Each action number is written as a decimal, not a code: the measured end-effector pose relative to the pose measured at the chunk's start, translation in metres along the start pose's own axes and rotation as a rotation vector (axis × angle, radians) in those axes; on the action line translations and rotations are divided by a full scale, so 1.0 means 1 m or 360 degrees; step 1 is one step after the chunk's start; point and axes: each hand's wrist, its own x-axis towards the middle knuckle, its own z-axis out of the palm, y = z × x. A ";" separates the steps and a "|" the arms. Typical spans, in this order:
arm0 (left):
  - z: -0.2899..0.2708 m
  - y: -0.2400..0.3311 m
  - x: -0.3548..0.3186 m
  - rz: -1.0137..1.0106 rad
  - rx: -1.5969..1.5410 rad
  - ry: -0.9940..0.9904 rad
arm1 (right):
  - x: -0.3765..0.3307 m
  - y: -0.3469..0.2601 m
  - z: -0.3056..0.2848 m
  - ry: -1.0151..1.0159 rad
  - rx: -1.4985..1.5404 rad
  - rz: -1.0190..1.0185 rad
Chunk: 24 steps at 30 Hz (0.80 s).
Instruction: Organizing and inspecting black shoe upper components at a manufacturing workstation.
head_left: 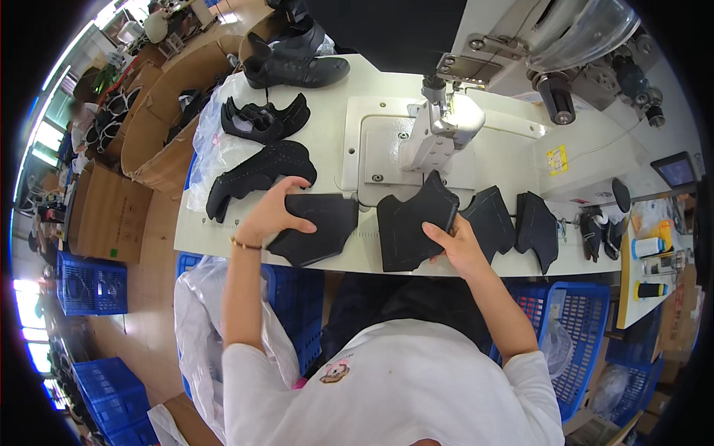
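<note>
Works at a wide cream sewing table [327,97], facing a post-bed sewing machine [446,130] with a white post on a pale plate beyond the hands. Wears a white T-shirt [416,379] with a small print on the chest. Has a brown cardboard carton [152,145] past the table's left end, and a blue plastic basket [587,334] below its near edge on the right. Has two curved black shoe uppers [260,175] on the left of the tabletop, one beyond the other beside crumpled clear film [208,141], and a black shoe [297,70] farther back. Grips a notched black shoe panel [413,223] in the right hand [460,249], thumb on top, at the table's near edge before the post. Spreads the left hand [271,212] wide at the left end of an angular black shoe panel [320,219], also at the near edge, with the thumb across its face and fingertips past its far side; cannot tell the firmness of contact. Has two spare black panels [487,223] just right of the gripped one. Wears a beaded bracelet [245,244] on the left wrist.
</note>
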 end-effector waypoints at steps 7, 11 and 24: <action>0.005 0.040 0.064 0.0141 0.1348 -0.1542 | 0.010 -0.007 0.011 -0.0168 -0.0252 0.0002; 0.035 0.050 0.083 0.0116 0.1710 -0.1681 | 0.020 0.004 0.016 -0.0119 -0.0217 0.0065; 0.015 0.007 -0.075 -0.0218 0.0690 0.0664 | 0.024 0.019 0.029 0.0037 -0.0216 -0.0001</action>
